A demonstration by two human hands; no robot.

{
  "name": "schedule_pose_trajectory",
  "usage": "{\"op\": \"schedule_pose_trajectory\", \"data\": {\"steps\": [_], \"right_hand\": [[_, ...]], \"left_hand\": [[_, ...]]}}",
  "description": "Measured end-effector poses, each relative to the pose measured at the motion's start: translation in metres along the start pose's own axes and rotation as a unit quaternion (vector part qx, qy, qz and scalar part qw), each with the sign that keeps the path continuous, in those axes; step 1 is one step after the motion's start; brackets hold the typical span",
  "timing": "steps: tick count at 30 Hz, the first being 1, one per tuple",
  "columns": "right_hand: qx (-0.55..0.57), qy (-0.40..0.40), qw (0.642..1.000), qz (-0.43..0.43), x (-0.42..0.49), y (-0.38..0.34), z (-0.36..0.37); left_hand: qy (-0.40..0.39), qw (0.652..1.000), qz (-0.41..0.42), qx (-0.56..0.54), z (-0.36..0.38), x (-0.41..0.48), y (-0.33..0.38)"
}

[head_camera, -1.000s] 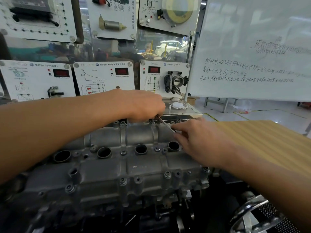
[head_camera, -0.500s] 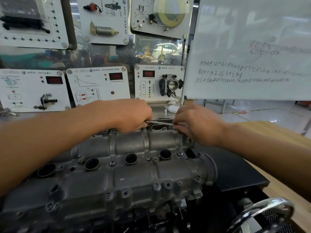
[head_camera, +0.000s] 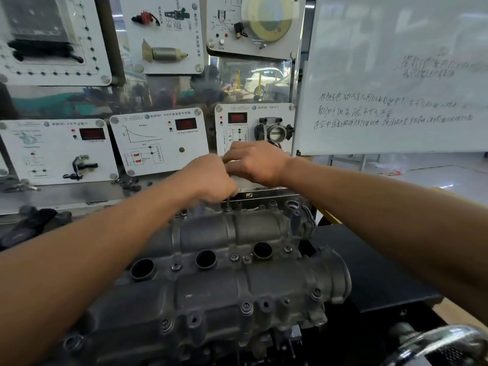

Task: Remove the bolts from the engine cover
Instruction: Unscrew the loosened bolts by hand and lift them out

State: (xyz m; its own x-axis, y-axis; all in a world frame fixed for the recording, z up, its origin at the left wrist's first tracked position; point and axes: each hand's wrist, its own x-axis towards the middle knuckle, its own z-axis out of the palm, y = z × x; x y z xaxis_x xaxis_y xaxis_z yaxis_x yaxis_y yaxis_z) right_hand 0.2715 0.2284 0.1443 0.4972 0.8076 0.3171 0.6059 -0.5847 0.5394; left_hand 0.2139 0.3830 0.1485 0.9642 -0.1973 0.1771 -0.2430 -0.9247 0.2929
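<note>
The grey cast engine cover [head_camera: 211, 294] fills the lower middle of the view, with three round plug holes along its centre. Several bolts sit in it, such as one bolt [head_camera: 234, 257] between the holes and another bolt [head_camera: 246, 307] on the near flange. My left hand [head_camera: 208, 180] is a fist over the cover's far edge, shut on a thin wrench [head_camera: 227, 203] whose dark shaft drops onto a far-edge bolt. My right hand [head_camera: 253, 165] is just behind and above it, touching it, fingers curled on the wrench's upper end, which is mostly hidden.
White demonstration panels [head_camera: 158, 141] stand on a steel shelf right behind the engine. A whiteboard [head_camera: 396, 75] is at the right. Loose dark parts [head_camera: 31, 223] lie on the shelf at left. A black mat [head_camera: 369, 260] and a chrome wheel [head_camera: 435, 339] are to the right.
My right hand left the plug hole area and came up to the left hand at the cover's far edge. Both hands now sit higher and close together on the wrench.
</note>
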Motion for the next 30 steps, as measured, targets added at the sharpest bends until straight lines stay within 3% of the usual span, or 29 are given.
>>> {"op": "schedule_pose_trajectory", "data": {"steps": [6,11,17,22,26,30], "right_hand": [[0.018,0.058,0.998,-0.021,-0.018,0.015,0.008],[0.044,0.019,0.999,0.007,-0.030,0.014,-0.002],[0.041,-0.038,0.998,0.027,-0.021,0.012,-0.006],[0.074,-0.045,0.993,0.085,-0.017,0.006,0.002],[0.095,-0.044,0.990,0.091,-0.021,0.016,-0.007],[0.107,-0.067,0.985,0.121,-0.056,0.028,-0.037]], "left_hand": [[-0.074,0.997,-0.027,-0.003,-0.011,0.011,0.002],[-0.064,0.997,-0.025,-0.034,-0.009,0.010,0.004],[-0.065,0.998,-0.015,0.003,-0.008,0.007,0.005],[-0.038,0.986,-0.004,-0.163,-0.022,0.015,0.004],[-0.054,0.995,0.080,0.000,-0.048,0.017,0.007],[-0.012,0.980,0.181,0.081,-0.046,0.018,0.009]]}}
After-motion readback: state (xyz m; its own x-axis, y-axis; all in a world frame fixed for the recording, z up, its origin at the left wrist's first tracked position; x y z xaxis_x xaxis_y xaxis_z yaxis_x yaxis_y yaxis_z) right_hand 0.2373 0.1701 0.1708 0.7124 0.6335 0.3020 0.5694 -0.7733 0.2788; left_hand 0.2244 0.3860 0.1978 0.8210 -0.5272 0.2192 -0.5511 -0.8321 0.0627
